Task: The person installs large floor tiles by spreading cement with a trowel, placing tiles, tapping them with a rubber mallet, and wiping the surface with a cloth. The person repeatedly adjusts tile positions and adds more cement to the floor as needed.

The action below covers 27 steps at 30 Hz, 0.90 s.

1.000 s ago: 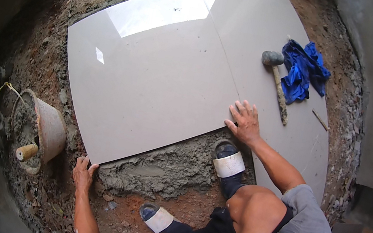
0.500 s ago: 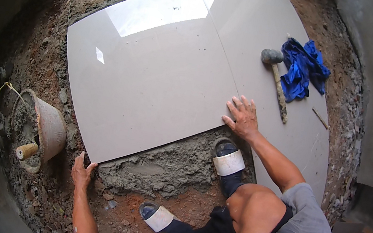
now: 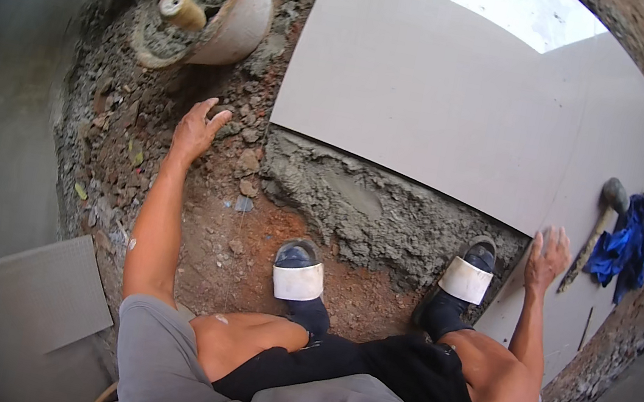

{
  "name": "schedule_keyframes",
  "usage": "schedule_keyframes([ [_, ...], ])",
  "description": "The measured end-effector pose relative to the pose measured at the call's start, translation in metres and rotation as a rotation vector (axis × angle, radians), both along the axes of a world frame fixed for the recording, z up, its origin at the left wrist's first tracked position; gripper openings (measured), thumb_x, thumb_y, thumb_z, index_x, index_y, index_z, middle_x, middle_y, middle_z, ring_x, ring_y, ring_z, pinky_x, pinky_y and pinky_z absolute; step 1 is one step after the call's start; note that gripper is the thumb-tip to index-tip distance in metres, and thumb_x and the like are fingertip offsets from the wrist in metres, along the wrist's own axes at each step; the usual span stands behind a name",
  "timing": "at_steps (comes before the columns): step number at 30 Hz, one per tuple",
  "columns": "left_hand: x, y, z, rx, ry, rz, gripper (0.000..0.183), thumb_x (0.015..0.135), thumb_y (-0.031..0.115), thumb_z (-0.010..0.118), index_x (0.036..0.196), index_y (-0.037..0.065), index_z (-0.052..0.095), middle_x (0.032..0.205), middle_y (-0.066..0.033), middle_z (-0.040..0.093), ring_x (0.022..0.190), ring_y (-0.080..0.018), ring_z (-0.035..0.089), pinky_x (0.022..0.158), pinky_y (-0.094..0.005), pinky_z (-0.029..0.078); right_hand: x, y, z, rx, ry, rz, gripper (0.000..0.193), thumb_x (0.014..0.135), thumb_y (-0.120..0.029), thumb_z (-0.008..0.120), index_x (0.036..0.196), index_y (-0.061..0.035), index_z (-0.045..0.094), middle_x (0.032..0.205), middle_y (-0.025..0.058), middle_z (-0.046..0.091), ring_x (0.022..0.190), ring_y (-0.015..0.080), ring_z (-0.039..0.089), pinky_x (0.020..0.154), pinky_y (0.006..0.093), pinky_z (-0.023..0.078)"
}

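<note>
My left hand (image 3: 197,127) is open with its fingers spread, resting on the loose rubble between the mortar bucket (image 3: 239,14) and the near corner of the large glossy grey tile (image 3: 453,95). My right hand (image 3: 546,258) lies flat and open on the near edge of the second grey tile (image 3: 617,141), close to the seam between the two. A bed of wet grey mortar (image 3: 372,210) shows below the large tile's edge. I squat with both feet in dark sandals with white straps (image 3: 298,279).
The bucket holds mortar and a tool with a wooden handle (image 3: 182,9). A rubber mallet (image 3: 608,200) and a blue cloth (image 3: 626,246) lie on the right tile. A small grey tile (image 3: 47,295) lies at lower left. Rubble and red earth surround the tiles.
The view has swung round, so the tiles now sit upper right and the bucket upper left. My right hand has slid to the tile's near edge. My left hand stays on the rubble.
</note>
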State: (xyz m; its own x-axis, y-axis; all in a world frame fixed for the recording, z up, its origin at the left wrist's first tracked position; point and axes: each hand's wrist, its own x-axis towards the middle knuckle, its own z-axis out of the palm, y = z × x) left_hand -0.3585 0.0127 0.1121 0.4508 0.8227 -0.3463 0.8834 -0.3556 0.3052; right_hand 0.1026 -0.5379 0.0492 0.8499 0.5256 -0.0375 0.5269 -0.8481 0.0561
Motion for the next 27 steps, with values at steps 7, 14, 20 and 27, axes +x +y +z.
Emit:
schedule_keyframes([
  [7,-0.106,-0.057,0.04,-0.142,0.105,0.207,0.058,0.092,0.043,0.059,0.133,0.003,0.051,0.127,-0.0215,0.057,0.106,-0.033,0.062,0.09,-0.0429,0.05,0.022,-0.09,-0.017,-0.035,-0.23,-0.018,0.054,0.088,-0.049,0.058,0.121,-0.006,0.06,0.108,0.0174,0.065,0.09,0.0377,0.061,0.082,0.0458,0.048],
  [14,-0.129,-0.195,0.024,-0.235,-0.082,0.592,0.052,0.093,0.033,0.061,0.129,-0.003,0.053,0.125,-0.0223,0.059,0.111,-0.0309,0.061,0.092,-0.039,0.049,0.063,-0.099,-0.002,-0.083,-0.078,-0.483,0.068,0.088,-0.055,0.055,0.134,-0.006,0.048,0.129,0.0241,0.055,0.115,0.0428,0.054,0.091,0.0562,0.044],
  [20,-0.117,-0.283,0.015,-0.472,-0.052,0.718,0.045,0.091,0.029,0.063,0.122,-0.004,0.058,0.117,-0.023,0.063,0.104,-0.0296,0.064,0.086,-0.0367,0.051,0.104,-0.109,-0.005,-0.039,0.232,-0.577,0.088,0.091,-0.063,0.045,0.137,0.0111,0.039,0.136,0.0307,0.046,0.129,0.0421,0.043,0.11,0.0418,0.03],
  [27,-0.181,-0.345,0.14,-0.631,0.093,0.557,0.042,0.089,0.029,0.064,0.117,-0.003,0.062,0.114,-0.0231,0.063,0.105,-0.0342,0.062,0.092,-0.0388,0.047,0.001,-0.155,0.089,-0.202,0.284,-0.375,0.066,0.096,-0.049,0.047,0.131,0.0071,0.049,0.133,0.0283,0.051,0.125,0.0406,0.046,0.107,0.0423,0.035],
])
